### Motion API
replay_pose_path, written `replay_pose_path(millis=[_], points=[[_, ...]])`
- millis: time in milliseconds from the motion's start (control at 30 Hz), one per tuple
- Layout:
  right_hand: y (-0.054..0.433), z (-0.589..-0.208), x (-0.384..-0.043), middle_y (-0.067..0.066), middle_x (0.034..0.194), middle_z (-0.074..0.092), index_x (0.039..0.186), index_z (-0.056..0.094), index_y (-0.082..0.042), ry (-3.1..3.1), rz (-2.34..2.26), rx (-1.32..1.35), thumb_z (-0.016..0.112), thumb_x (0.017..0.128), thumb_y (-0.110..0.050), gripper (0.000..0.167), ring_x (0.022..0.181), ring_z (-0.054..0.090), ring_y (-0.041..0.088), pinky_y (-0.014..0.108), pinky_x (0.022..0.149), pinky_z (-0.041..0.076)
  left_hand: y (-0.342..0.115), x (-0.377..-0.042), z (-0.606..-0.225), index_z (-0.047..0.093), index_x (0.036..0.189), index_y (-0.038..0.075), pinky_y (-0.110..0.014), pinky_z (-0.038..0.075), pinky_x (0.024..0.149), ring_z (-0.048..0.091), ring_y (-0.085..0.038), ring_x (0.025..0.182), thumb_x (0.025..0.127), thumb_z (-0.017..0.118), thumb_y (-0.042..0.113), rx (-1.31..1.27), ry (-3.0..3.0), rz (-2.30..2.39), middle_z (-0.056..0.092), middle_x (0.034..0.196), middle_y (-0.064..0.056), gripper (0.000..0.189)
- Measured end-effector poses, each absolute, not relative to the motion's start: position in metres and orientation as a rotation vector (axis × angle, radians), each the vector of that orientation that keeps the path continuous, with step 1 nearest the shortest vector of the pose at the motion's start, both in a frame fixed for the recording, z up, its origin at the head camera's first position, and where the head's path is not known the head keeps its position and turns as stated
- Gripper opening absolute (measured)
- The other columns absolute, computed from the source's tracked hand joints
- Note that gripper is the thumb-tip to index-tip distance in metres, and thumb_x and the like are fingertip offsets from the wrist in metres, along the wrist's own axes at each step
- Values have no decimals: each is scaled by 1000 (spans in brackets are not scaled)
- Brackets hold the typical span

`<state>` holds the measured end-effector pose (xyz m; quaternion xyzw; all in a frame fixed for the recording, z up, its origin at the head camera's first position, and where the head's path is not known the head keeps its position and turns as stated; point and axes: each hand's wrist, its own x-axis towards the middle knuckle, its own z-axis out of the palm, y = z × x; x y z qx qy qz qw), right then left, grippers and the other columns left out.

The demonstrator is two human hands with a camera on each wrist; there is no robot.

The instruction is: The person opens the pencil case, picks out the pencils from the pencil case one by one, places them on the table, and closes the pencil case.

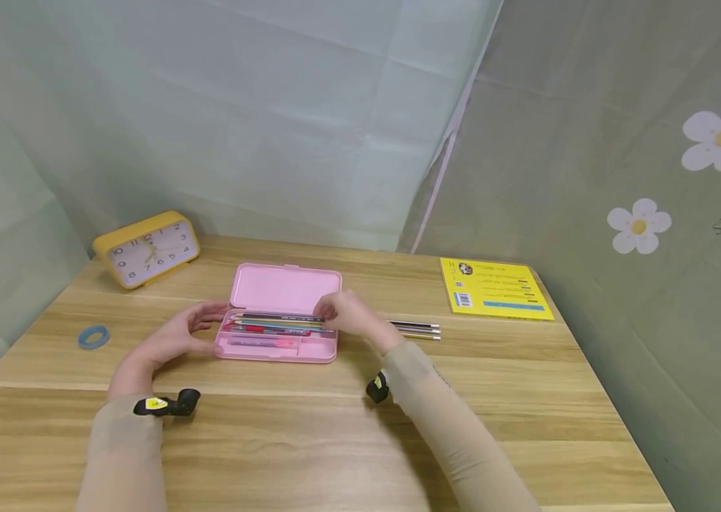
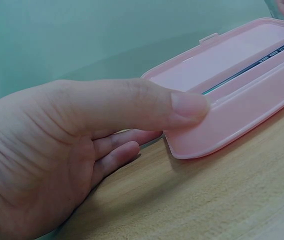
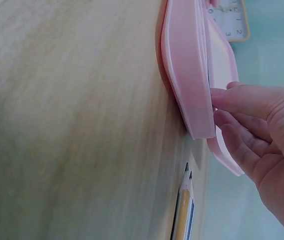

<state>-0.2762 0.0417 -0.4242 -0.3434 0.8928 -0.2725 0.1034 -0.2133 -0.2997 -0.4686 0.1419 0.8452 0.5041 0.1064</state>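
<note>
A pink pencil case (image 1: pixel 285 288) lies with its lid raised, several pencils and a red pen (image 1: pixel 258 328) in its long rear compartment. A pink-and-purple pen (image 1: pixel 264 343) is in the front compartment. My left hand (image 1: pixel 178 334) holds the case's left end, thumb at the near corner and fingers toward the back corner. In the left wrist view, that thumb (image 2: pixel 146 106) presses the rim. At the other end, my right hand (image 1: pixel 349 313) reaches over the edge and pinches a dark pencil (image 2: pixel 264 61) near its end, the fingertips partly hidden behind the case wall.
Several loose pencils (image 1: pixel 418 331) lie right of the case on the wooden table (image 1: pixel 284 441). A yellow book (image 1: pixel 495 290) is at the back right. At the left stand a yellow alarm clock (image 1: pixel 149 249) and, nearer, a blue tape ring (image 1: pixel 93 337). Curtains (image 1: pixel 309 128) hang behind.
</note>
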Motion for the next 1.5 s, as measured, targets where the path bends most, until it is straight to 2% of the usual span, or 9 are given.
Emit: replay_pose_path(millis=[533, 1100, 1267, 1500], points=[[35, -422, -277, 11, 93, 73, 97, 71, 0, 2648, -771, -1025, 72, 80, 7, 18, 84, 67, 18, 15, 75, 52, -299, -213, -468, 32, 149, 3, -7, 34, 94, 38, -37, 135, 78, 82, 21, 421, 2488, 1500, 42, 149, -21, 89], [27, -422, -278, 11, 91, 74, 93, 71, 0, 2683, -674, -1043, 69, 81, 8, 15, 87, 68, 19, 17, 78, 52, -299, -213, -469, 33, 148, 2, -6, 33, 93, 37, -38, 136, 77, 83, 21, 422, 2490, 1494, 41, 150, -22, 89], [23, -421, -276, 10, 92, 74, 93, 72, -1, 2709, -629, -1046, 71, 81, 7, 14, 88, 69, 19, 18, 79, 53, -299, -213, -468, 33, 148, 2, -6, 33, 93, 37, -38, 136, 78, 82, 22, 418, 2489, 1493, 41, 149, -22, 89], [17, -418, -270, 8, 89, 75, 90, 75, -3, 2767, -610, -920, 75, 80, 2, 12, 84, 69, 16, 18, 75, 53, -299, -213, -469, 33, 148, 2, -7, 34, 94, 37, -38, 135, 77, 83, 21, 423, 2485, 1499, 42, 149, -22, 89]])
